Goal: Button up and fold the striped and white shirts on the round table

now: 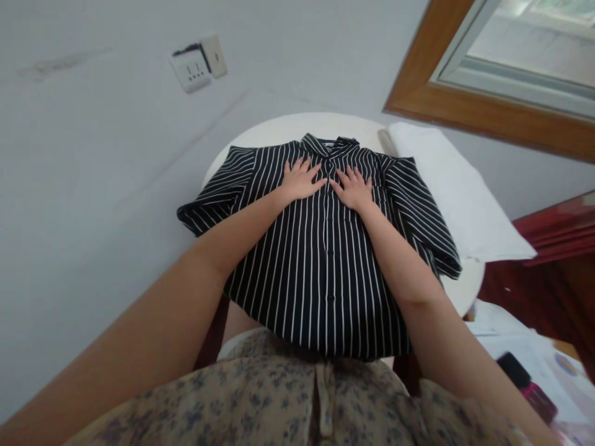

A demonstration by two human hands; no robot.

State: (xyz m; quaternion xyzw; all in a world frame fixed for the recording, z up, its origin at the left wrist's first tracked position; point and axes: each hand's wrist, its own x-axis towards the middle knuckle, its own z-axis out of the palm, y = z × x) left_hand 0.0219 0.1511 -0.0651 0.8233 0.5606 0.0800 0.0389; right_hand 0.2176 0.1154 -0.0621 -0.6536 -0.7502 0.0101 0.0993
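A black shirt with thin white stripes (325, 272) lies spread face up on a small round white table (274, 131), collar toward the wall, short sleeves hanging over both sides. My left hand (301, 179) rests flat on the shirt's chest just left of the button line, fingers spread. My right hand (354, 188) lies flat just right of the buttons, fingers apart. Both hands press on the cloth below the collar and hold nothing.
A folded white cloth (458, 198) lies on the table's right side. A wall socket (198, 65) is on the grey wall behind. A wood-framed window (493, 93) is at upper right. Dark red furniture (553, 260) and papers (515, 337) are at the right.
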